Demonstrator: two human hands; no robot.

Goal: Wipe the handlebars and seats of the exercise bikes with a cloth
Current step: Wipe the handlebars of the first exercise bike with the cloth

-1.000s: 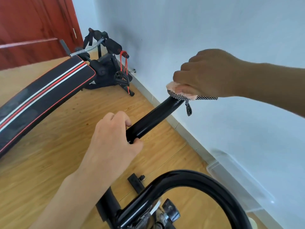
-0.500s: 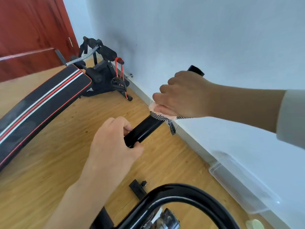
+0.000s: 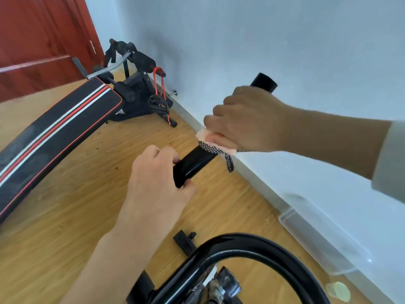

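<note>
Handlebar (image 3: 192, 163) above wood floor (image 3: 65, 205), pale wall (image 3: 285, 29)

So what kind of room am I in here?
Probably a small home gym or workout room: a padded sit-up bench lies on the wooden floor, and the right hand holds a cloth on an exercise bike's black handlebar while the left hand grips it.

Cannot see middle stretch of handlebar (image 3: 194, 163) under right hand (image 3: 252, 119) and cloth (image 3: 205, 137), nor lower stretch inside left hand (image 3: 157, 183). Cannot see most of cloth, covered by same right hand. Lose sit-up bench (image 3: 61, 132) past left edge, curved black tube (image 3: 252, 243) past bottom edge, right sleeve (image 3: 392, 154) past right edge. Cannot identify pale round blur (image 3: 338, 291), lower right corner.
</note>
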